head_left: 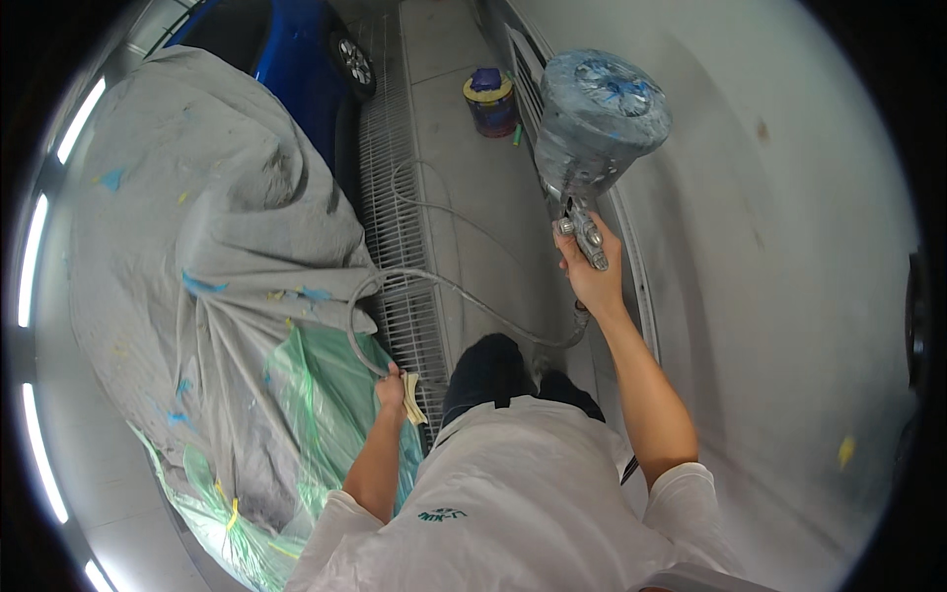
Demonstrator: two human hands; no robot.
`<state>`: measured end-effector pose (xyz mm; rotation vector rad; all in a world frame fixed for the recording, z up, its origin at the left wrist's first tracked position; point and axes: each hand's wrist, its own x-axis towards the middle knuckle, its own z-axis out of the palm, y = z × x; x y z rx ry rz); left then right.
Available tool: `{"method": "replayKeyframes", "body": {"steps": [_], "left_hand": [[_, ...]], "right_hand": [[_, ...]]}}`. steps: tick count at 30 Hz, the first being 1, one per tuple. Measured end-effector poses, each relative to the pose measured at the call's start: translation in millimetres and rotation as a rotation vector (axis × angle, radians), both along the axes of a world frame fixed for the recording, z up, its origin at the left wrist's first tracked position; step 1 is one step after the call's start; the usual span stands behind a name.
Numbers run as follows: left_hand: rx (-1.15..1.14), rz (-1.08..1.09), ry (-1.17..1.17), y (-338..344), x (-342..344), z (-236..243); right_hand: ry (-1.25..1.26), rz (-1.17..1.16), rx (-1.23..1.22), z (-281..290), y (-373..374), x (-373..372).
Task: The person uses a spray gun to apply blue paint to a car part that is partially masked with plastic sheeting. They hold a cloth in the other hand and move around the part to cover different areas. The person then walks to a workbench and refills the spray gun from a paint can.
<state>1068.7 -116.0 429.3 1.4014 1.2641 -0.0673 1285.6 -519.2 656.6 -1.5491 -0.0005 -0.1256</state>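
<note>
My right hand (596,278) is closed round the handle of a metal spray gun (590,240), held out ahead on the right near the pale wall. A large paint-smeared cup (600,118) wrapped in clear film sits on top of the gun, with blue smears on its lid. From the gun's handle a grey air hose (464,292) loops across to the left. My left hand (391,389), low on the left, is closed on that hose. A folded pale-yellow cloth (412,401) shows at the same hand; its hidden part I cannot make out.
On the left, a grey cover sheet (247,207) and green plastic film (330,395) drape a large shape. Beyond it stands a blue car (306,59). A floor grating (395,197) runs ahead. A paint-stained can (490,104) stands by the pale wall (779,247).
</note>
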Motion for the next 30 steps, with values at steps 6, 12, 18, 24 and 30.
{"method": "replayKeyframes", "body": {"steps": [6, 12, 18, 24, 30], "left_hand": [[0.129, -0.127, -0.005, 58.1, 175.1, -44.1], [0.157, -0.194, 0.116, 137.9, 354.0, -91.8], [0.363, -0.355, 0.337, 196.2, 523.5, -61.1], [0.241, -0.276, 0.526, 305.2, 699.8, -100.1], [0.160, -0.134, 0.518, 382.3, 891.7, -166.1]], "right_hand": [[0.063, -0.034, 0.025, -43.0, 62.9, 137.8], [0.228, -0.188, 0.108, -72.5, 151.7, 313.7], [0.253, -0.228, 0.171, -45.8, 198.2, 495.1], [0.161, -0.262, 0.258, -46.8, 277.4, 717.4], [0.052, -0.208, 0.402, -40.9, 369.7, 949.1]]}}
